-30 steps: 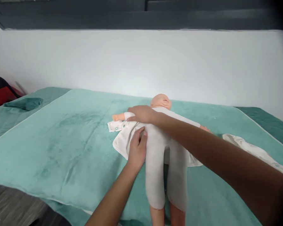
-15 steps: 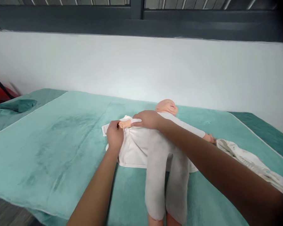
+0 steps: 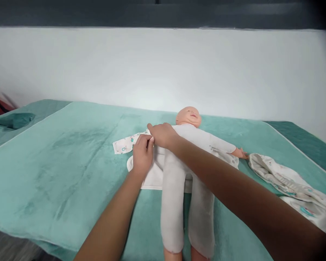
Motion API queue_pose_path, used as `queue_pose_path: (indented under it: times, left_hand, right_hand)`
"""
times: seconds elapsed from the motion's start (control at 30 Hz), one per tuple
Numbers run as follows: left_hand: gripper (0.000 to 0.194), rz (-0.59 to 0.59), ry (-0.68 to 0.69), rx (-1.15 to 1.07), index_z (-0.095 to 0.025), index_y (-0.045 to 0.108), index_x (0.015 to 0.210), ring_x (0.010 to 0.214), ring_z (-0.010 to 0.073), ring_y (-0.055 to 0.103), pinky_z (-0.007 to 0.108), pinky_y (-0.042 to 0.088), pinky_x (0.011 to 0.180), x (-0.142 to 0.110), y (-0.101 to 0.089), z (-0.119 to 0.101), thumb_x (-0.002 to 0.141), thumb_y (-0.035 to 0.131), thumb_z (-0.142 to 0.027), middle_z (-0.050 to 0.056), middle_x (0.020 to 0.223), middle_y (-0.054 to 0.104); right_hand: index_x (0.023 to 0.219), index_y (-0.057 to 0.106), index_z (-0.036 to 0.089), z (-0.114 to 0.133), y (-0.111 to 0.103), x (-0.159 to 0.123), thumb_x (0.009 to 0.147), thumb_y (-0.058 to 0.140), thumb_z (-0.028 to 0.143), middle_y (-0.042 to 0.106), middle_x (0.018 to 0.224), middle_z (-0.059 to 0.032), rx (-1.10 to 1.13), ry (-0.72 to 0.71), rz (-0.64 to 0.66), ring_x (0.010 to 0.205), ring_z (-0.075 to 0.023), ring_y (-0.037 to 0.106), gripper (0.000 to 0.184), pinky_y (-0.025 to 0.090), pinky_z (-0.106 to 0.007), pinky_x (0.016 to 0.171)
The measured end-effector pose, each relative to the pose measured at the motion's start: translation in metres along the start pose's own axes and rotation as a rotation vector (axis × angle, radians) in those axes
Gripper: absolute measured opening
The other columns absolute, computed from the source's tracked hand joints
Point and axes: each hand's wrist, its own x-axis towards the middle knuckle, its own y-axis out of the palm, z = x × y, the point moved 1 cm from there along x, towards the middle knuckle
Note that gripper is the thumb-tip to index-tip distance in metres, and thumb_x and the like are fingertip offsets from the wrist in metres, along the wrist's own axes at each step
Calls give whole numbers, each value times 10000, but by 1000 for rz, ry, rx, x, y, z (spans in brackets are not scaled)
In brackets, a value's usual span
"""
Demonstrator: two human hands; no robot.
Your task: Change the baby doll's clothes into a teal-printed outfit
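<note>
On blanket [image 3: 70,174], over spread shirt [image 3: 153,178]: doll [image 3: 176,170], face-up. Drawing left hand [image 3: 143,152] to a pinch by sleeve [image 3: 125,144], curling right hand [image 3: 164,135] alongside; can't tell either hold. Keep sleeve slack, avoid tugging doll.

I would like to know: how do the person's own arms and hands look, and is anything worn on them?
The left hand and right hand are ungloved. No sleeve shows on the left forearm or right forearm, and no watch or bracelet is visible. I see no ring, but some fingers are hidden.
</note>
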Motion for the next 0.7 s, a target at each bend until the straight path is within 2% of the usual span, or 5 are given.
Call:
queue_pose_path:
  times: [0.13,0.2,0.37,0.47,0.7]
  left_hand:
    - [176,-1,-165,-96,-215,611,915,797,151,574,282,444,750,-3,1,6,957,530,-366,11,864,641]
    - [186,-8,-257,-105,-216,594,919,763,147,567,279,441,732,-5,-1,13,959,519,-382,2,839,636]
    - [178,64,-252,-91,-230,605,1006,801,157,595,299,452,794,-8,-1,16,956,515,-374,3,894,670]
    - [191,100,-192,-127,-235,616,1046,984,177,627,320,452,901,-9,0,11,969,494,-361,39,1103,695]
    - [164,-29,-345,-333,-223,568,939,1038,179,603,319,438,933,-8,3,6,961,497,-370,43,1104,671]
  right_hand:
    - [1119,562,168,-1,-4,-8,919,528,279,711,923,-99,18,-37,-26,872,-262,657,231,428,-371,802]
    - [1103,597,177,-11,-7,-28,930,534,323,705,1042,-112,94,-8,-178,998,-270,633,234,416,-388,901]
    - [1098,637,190,-64,9,-123,956,446,338,690,1061,-114,355,661,-798,999,-251,608,281,425,-356,869]
    - [1069,664,208,-88,31,-164,930,484,474,703,856,-85,516,939,-590,831,-266,629,350,416,-352,738]
    - [1392,560,231,-86,43,-168,938,429,615,740,1071,-137,752,896,-479,1070,-336,648,609,449,-423,877]
